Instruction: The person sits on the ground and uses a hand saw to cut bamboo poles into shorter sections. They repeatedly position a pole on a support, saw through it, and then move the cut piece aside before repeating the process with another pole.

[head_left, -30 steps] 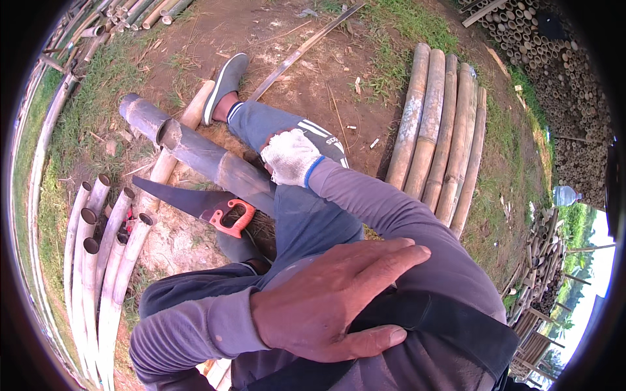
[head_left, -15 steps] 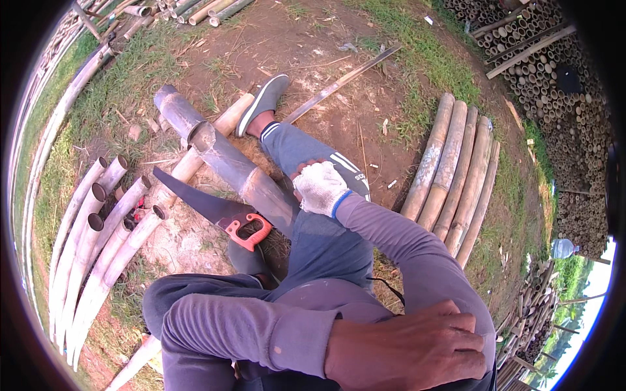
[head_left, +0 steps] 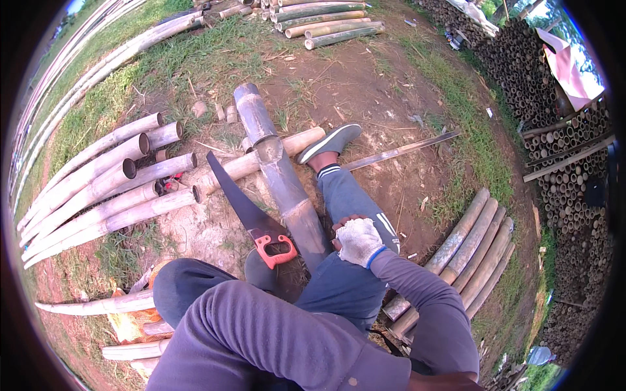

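My right hand (head_left: 358, 242), in a white knitted glove with a blue cuff, rests on my right knee. Its bare fingertips curl inward, and nothing shows in them. Across my lap, my left arm reaches to the right; only a sliver of my bare left hand (head_left: 450, 382) appears by the right sleeve, its fingers out of sight. A handsaw (head_left: 238, 199) with an orange handle lies in front of me, left of a thick bamboo pole (head_left: 287, 186). That pole, with a notch cut in it, lies across a thinner bamboo pole (head_left: 228, 173), its near end beside my right leg.
Cut bamboo lengths (head_left: 98, 186) lie in a group at left, and more bamboo poles (head_left: 466, 251) lie at right. A flat bamboo strip (head_left: 401, 151) is on the soil beyond my foot. Stacked bamboo (head_left: 326, 19) lies far ahead; a tall bamboo pile (head_left: 567, 143) stands at far right.
The view has turned rightward and up, showing more ground ahead. My left hand has slipped mostly out of view at the lower edge. The gloved hand stays on the knee; the saw lies as before.
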The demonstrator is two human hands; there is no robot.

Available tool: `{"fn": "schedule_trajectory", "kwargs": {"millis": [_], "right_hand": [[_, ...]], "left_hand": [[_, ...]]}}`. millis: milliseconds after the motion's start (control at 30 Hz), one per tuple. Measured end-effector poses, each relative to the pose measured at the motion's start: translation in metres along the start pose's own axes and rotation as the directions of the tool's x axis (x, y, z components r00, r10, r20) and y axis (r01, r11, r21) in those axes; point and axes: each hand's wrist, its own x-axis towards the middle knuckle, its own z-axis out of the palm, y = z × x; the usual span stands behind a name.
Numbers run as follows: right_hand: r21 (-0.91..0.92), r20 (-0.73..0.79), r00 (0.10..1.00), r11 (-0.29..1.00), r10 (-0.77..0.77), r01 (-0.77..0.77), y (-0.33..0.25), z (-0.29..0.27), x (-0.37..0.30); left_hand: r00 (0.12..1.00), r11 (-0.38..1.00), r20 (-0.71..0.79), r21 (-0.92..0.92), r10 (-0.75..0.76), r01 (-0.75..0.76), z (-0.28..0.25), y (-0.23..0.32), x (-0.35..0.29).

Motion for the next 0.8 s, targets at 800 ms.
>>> {"fn": "schedule_trajectory", "kwargs": {"millis": [800], "right_hand": [[-0.022, -0.118, 0.993, 1.0, -0.012, 0.009, 0.022, 0.042, 0.002]], "left_hand": [[0.566, 0.078, -0.185, 0.91, -0.803, 0.408, -0.116, 0.07, -0.072]]}}
